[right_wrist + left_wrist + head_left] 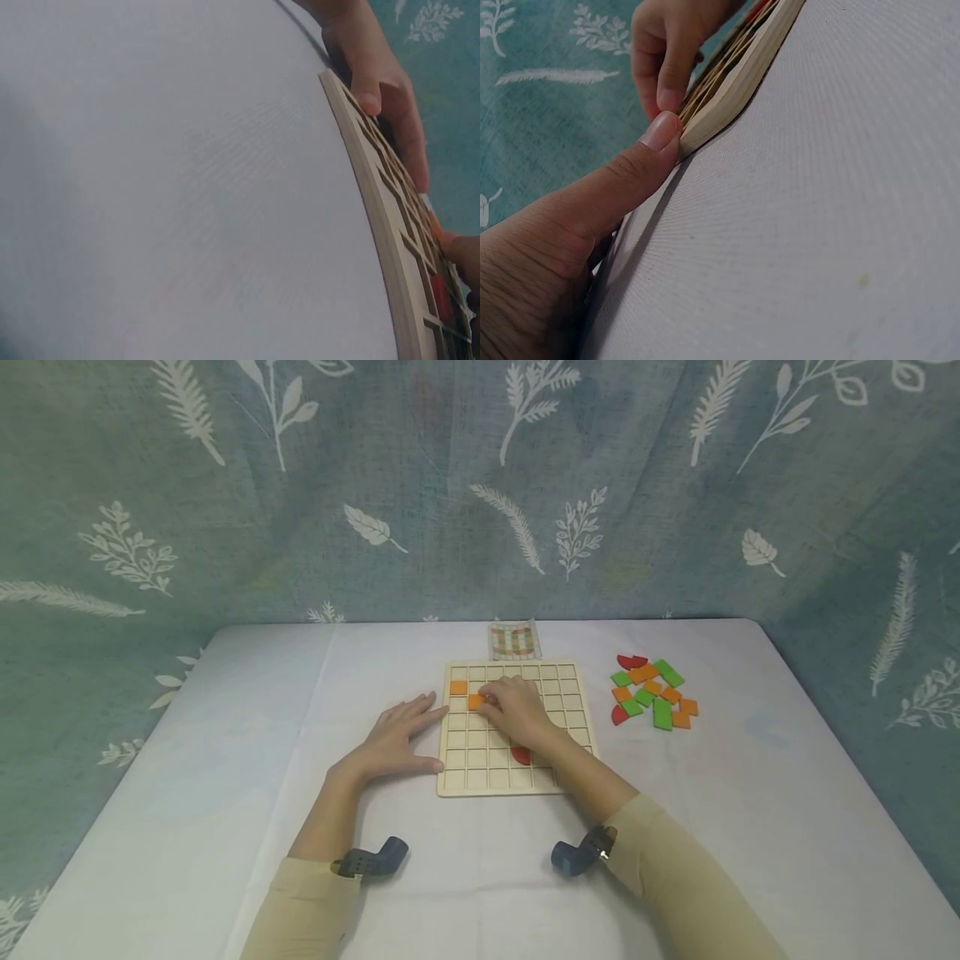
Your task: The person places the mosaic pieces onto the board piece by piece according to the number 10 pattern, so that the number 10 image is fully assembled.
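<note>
A pale wooden grid board point(478, 780) lies flat on the table. My left hand point(397, 739) rests along its left side with fingers spread, thumb tip right at the edge; in the left wrist view the thumb point(660, 133) touches the wooden rim. Over the upper left of the grid, my right hand point(517, 710) pinches an orange square tile point(475, 702) at one of the cells. Up and to the left, another orange square tile point(458, 687) sits in a cell. A red rounded piece point(521, 756) lies on the grid below the right wrist, partly covered.
Right of the board lies a loose group of green pieces point(662, 713), orange pieces point(680, 719) and red pieces point(619, 715). A small patterned card point(514, 641) lies behind the board. A leaf-printed curtain point(420, 568) hangs beyond the white table point(187, 827).
</note>
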### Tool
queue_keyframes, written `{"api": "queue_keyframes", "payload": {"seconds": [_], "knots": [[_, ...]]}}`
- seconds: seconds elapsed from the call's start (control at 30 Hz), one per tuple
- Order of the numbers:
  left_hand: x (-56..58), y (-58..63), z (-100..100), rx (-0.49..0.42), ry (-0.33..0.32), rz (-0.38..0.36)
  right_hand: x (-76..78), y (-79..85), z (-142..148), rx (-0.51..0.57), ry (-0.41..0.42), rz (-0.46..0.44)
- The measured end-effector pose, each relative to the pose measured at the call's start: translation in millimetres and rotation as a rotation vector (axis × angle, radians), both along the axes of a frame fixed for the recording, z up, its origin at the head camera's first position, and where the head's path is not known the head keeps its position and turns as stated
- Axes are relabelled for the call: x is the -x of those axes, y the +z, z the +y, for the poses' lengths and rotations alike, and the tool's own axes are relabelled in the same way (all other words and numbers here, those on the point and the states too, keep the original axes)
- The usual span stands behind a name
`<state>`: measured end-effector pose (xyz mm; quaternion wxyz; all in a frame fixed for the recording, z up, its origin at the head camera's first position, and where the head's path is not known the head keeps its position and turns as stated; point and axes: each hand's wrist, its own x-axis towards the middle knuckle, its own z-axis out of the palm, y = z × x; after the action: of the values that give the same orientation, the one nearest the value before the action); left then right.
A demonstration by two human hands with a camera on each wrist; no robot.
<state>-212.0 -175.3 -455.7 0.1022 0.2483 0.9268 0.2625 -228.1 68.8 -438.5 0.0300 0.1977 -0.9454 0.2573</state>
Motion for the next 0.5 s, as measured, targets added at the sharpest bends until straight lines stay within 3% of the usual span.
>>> {"api": "queue_keyframes", "payload": {"seconds": [0.23, 0.5], "knots": [[0.2, 0.6, -0.7, 0.005, -0.008, 0.008, 3.0, -5.4, 0.9, -0.007, -0.020, 0.006], [-0.6, 0.4, -0.1, 0.000, -0.003, -0.001, 3.3, -8.1, 2.7, 0.083, -0.038, -0.034]]}}
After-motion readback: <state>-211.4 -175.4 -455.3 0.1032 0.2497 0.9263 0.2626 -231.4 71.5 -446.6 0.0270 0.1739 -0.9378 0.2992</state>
